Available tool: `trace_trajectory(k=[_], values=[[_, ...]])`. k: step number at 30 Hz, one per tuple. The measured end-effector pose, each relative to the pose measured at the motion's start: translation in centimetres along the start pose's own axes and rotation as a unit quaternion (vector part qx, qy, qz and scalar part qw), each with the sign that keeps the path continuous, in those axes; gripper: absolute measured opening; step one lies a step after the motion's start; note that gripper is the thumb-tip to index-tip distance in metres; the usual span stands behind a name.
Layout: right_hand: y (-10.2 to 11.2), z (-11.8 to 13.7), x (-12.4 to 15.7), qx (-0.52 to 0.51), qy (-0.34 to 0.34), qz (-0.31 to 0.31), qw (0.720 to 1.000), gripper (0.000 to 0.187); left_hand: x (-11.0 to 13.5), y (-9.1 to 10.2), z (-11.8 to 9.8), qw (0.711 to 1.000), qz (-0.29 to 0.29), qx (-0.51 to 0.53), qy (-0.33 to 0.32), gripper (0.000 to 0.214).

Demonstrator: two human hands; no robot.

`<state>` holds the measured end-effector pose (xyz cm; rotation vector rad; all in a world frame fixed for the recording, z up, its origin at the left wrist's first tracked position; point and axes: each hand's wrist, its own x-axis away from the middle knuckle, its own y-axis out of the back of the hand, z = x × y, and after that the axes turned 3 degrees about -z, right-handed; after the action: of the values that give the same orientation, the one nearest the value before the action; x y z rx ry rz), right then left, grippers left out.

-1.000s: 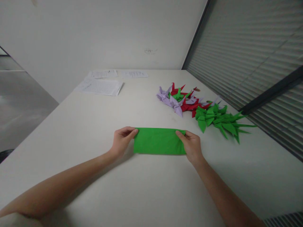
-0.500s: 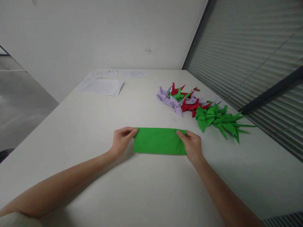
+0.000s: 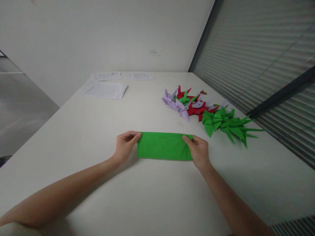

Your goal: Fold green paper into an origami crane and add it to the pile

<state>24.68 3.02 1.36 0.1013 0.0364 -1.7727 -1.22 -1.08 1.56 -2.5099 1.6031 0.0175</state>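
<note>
A green sheet of paper (image 3: pixel 163 146), shaped as a wide rectangle that looks folded over, is stretched between my two hands just above or on the white table. My left hand (image 3: pixel 125 146) pinches its upper left corner, thumb on top and fingers behind. At the upper right corner, my right hand (image 3: pixel 199 150) grips the paper the same way, with the thumb lying across its front. Faint creases run over the surface near the right thumb. The fingers behind the sheet are partly hidden.
Folded paper cranes lie heaped at the right: green ones (image 3: pixel 227 124), red ones (image 3: pixel 197 109) and lilac ones (image 3: pixel 182 108). Printed paper sheets (image 3: pixel 105 90) rest at the table's far left. A window blind (image 3: pixel 258 55) borders the table (image 3: pixel 145 200) on the right.
The whole view has shifted very slightly. Both hands keep their hold on the green paper, with no other visible difference.
</note>
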Motion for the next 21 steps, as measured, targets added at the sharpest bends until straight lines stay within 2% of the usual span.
trace_trajectory(k=[8,14,21], values=[[-0.08,0.17,0.17,0.022,0.018,0.001,1.000,0.033,-0.02,0.21,0.03,1.000,0.000,0.008,0.004,0.033],[-0.15,-0.20,-0.19,-0.006,0.028,-0.026,0.999,0.031,-0.05,0.19,0.09,1.000,-0.001,0.012,0.007,0.032],[0.18,-0.62,-0.43,0.030,0.044,-0.027,0.998,0.032,-0.15,0.14,0.21,1.000,-0.008,0.010,0.005,0.032]])
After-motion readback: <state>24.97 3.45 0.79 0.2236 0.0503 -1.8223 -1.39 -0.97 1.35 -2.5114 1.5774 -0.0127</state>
